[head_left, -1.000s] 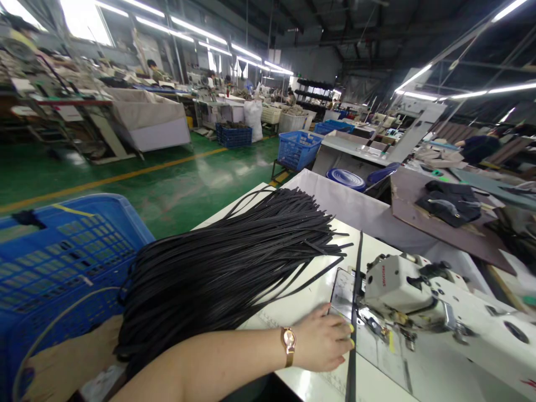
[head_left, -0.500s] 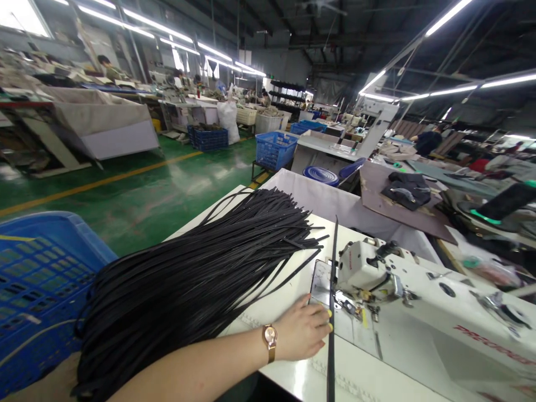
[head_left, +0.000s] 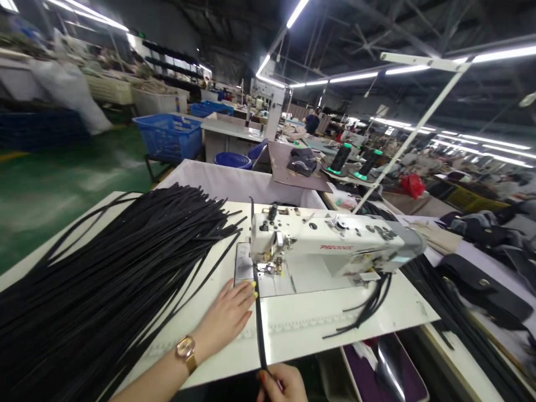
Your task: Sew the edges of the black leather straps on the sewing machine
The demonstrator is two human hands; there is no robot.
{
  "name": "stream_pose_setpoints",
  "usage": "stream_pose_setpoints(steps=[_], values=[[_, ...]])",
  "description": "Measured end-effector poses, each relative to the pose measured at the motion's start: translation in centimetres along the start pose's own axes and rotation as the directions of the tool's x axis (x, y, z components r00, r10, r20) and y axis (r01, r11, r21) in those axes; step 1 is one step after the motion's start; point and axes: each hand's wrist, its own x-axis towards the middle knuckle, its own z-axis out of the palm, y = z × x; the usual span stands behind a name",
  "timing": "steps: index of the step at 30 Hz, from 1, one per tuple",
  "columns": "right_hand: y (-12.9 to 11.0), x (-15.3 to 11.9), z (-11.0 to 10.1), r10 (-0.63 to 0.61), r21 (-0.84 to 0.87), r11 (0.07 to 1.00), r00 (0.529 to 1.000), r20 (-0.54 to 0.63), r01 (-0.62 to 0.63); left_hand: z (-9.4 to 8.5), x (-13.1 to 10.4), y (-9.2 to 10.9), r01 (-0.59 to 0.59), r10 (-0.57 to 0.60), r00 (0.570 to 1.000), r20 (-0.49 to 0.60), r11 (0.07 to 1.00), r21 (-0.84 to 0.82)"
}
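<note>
A narrow black strip (head_left: 260, 329) runs from the sewing machine's needle area down over the front edge of the white table. My left hand (head_left: 228, 312), with a watch on the wrist, lies flat beside the machine's metal plate, fingertips on the strip's left edge. At the table's front edge my right hand (head_left: 285, 383) pinches the lower part of the strip. The white sewing machine (head_left: 310, 240) stands right of the strip. A large bundle of black strips (head_left: 125, 262) covers the table's left side.
Several black strips (head_left: 372, 307) hang from the machine's right end onto the table. Behind the table are a fabric-lined bin (head_left: 234, 181), a blue basket (head_left: 170, 134) and thread cones (head_left: 340, 158). Below the front edge sits an open purple-lined container (head_left: 389, 368). Dark pieces lie at right.
The view has swung to the right, showing the whole machine. My right hand has come into view, holding the strip's lower part. My left hand stays beside the strip.
</note>
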Motion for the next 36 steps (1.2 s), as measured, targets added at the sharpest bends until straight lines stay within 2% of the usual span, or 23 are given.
stream_pose_setpoints(steps=[3,9,20,30,36], values=[[0.1,0.0,-0.3,-0.015,0.029,0.999,0.999,0.045,0.014,0.6,-0.1,-0.3,-0.036,0.037,0.999,-0.013,0.999,0.021],[-1.6,-0.1,-1.4,0.033,0.072,0.997,0.992,0.124,-0.042,1.0,-0.2,-0.6,-0.044,0.044,0.999,-0.017,0.999,0.03],[-2.1,-0.1,-1.7,0.026,0.029,0.999,0.99,0.138,-0.03,0.7,0.0,-0.4,-0.02,0.02,1.0,0.019,0.999,0.035],[-0.9,-0.1,-1.3,0.014,0.044,0.999,0.989,0.145,-0.021,0.5,0.0,-0.2,-0.025,0.023,0.999,0.046,0.999,0.046],[-1.7,-0.3,-1.7,0.037,0.058,0.997,0.988,0.148,-0.046,0.9,-0.2,-0.4,-0.025,0.024,0.999,0.04,0.999,0.044]])
